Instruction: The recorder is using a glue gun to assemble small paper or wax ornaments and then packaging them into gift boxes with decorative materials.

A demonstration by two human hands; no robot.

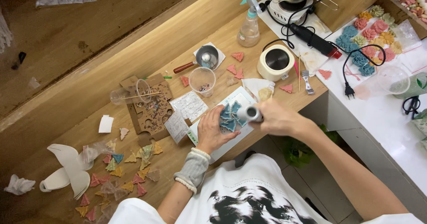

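Wooden table, front edge: blue folded-petal flower lying on a white sheet, left hand fingers spread flat on it, right hand clenched around a grey tube just beside it, clear cup behind.

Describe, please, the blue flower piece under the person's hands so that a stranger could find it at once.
Start at the long wooden table and go to the white mat at its near edge. There the left hand presses down the blue flower piece, a rosette of folded blue petals, while the right hand points a grey tube at it. The other blue rosettes lie far right, among pink and yellow ones.
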